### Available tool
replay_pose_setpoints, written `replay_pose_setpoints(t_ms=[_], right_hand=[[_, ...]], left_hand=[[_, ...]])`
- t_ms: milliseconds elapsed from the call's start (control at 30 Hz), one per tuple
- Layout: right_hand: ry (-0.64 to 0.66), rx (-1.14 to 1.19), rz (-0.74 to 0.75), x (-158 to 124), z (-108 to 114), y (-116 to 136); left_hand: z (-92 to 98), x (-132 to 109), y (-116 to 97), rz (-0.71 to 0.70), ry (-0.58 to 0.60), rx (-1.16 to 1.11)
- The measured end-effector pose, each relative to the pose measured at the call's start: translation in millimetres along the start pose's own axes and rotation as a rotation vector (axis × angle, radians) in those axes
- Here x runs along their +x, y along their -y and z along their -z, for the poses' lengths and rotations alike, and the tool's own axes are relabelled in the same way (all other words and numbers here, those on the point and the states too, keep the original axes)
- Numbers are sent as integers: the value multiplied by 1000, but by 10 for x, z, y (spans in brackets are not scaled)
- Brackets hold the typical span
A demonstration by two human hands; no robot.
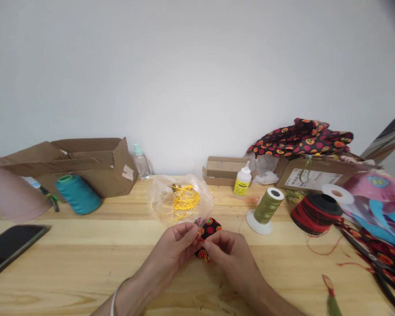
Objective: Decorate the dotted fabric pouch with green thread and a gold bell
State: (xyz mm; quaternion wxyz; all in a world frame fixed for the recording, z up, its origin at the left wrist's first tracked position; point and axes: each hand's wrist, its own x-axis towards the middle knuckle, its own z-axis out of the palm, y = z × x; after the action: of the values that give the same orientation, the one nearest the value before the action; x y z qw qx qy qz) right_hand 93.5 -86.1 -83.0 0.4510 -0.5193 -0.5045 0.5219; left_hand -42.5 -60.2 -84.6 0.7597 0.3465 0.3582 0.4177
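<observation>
At the front middle of the table, my left hand [181, 240] and my right hand [229, 251] meet with fingertips pinched. Between them runs a short piece of red cord [201, 240], partly hidden by the fingers. A small black fabric piece with red and orange round prints [211, 225] lies right behind and under the fingertips. A bit of yellow cord [207, 259] shows at its lower edge. Just beyond sits a clear plastic bag [158, 202] holding a tangle of yellow cord [186, 200].
Left are a teal thread cone [79, 195], a cardboard box [85, 166] and a phone [13, 245]. Right stand a glue bottle [242, 181], a green thread spool [268, 208] and a red thread spool [316, 213]. Scissors [368, 254] and a green tassel [332, 303] lie at the near right.
</observation>
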Motion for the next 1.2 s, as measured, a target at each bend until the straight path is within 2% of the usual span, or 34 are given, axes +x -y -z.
replay_pose_setpoints(t_ms=[1200], right_hand=[[3,3,15,17,3,-24]], left_hand=[[-1,13,36,-31,-19,63]])
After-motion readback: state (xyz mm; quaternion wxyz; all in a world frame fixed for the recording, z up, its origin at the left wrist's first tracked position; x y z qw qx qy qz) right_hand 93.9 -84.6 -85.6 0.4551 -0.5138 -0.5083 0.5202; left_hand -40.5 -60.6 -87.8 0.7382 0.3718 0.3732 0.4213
